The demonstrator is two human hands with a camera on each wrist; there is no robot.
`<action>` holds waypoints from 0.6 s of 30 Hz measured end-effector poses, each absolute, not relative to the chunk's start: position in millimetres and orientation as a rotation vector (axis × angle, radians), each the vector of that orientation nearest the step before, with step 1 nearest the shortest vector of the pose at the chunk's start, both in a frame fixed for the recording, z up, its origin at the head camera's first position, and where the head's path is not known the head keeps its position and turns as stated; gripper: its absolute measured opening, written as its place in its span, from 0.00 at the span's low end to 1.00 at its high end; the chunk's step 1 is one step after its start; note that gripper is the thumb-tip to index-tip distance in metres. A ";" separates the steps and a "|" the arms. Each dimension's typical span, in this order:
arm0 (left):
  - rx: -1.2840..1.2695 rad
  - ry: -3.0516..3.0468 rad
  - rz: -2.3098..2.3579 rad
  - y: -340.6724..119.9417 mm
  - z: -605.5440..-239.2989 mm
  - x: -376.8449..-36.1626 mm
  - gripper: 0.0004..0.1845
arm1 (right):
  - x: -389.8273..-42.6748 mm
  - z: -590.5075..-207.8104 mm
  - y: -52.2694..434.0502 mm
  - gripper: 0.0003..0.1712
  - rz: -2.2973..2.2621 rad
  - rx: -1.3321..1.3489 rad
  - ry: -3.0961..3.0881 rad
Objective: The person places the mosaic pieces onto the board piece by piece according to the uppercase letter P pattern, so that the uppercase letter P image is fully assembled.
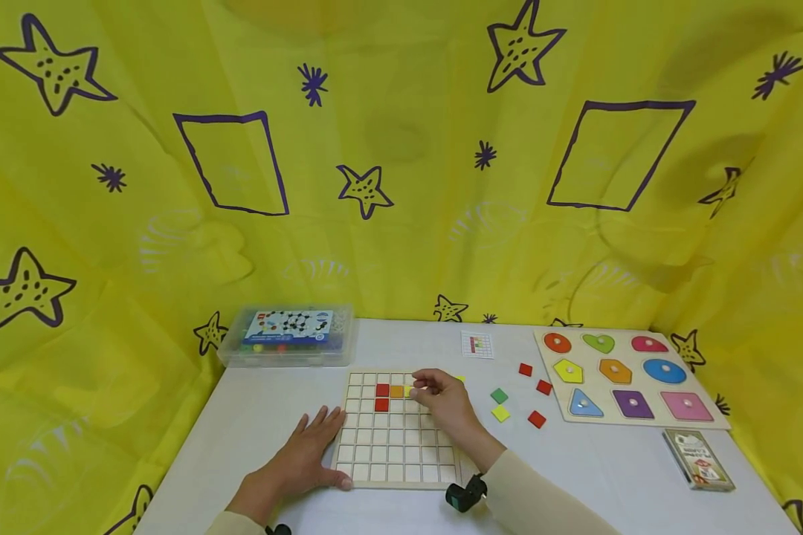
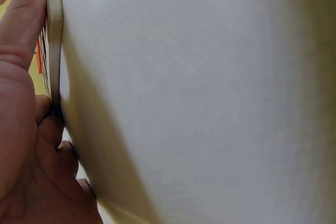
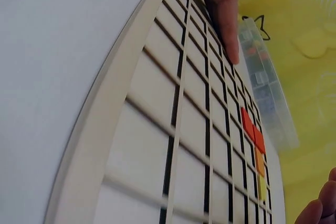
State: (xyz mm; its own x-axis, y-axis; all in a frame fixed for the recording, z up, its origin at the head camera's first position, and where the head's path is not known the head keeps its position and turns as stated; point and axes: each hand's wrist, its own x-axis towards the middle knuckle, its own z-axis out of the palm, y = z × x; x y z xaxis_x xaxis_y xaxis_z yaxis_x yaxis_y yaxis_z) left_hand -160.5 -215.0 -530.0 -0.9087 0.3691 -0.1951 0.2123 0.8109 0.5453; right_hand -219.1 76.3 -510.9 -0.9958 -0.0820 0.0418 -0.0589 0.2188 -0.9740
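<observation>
A wooden grid board (image 1: pixel 395 484) lies flat on the white table. Two red tiles (image 1: pixel 382 405), an orange tile (image 1: pixel 397 391) and a yellow tile (image 1: pixel 408 391) fill cells in its upper part. Fingers spread, my left hand (image 1: pixel 305 455) rests along the board's left edge, its thumb at the near corner; the left wrist view shows its fingers (image 2: pixel 21 30) against the board's side. My right hand (image 1: pixel 447 407) hovers over the upper right of the board, fingers loosely bent beside the yellow tile. No tile shows between its fingertips (image 3: pixel 311 213) in the right wrist view.
Right of the board lie loose tiles: green (image 1: pixel 499 396), yellow (image 1: pixel 500 413) and several red (image 1: pixel 537 420). A small pattern card (image 1: pixel 477 345) lies behind them. Farther right are a shape puzzle (image 1: pixel 642 379) and a card box (image 1: pixel 699 461). A clear plastic case (image 1: pixel 288 338) stands back left.
</observation>
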 end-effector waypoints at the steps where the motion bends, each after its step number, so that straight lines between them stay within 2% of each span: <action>1: 0.440 2.703 0.765 -215.0 -530.4 -160.7 0.67 | -218.7 -510.7 81.3 0.16 -1.938 -0.116 2.445; 18: 0.446 2.696 0.771 -215.7 -531.7 -160.5 0.67 | -198.8 -514.0 201.3 0.23 -1.717 0.125 2.653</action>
State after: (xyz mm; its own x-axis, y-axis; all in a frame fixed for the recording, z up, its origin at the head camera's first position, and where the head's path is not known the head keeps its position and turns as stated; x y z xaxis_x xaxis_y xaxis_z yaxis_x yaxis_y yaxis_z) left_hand -160.5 -215.7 -531.7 -0.9064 0.3726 -0.1991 0.2110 0.8076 0.5506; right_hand -198.8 201.3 -514.0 -0.9967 0.0776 -0.0253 0.0549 0.4074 -0.9116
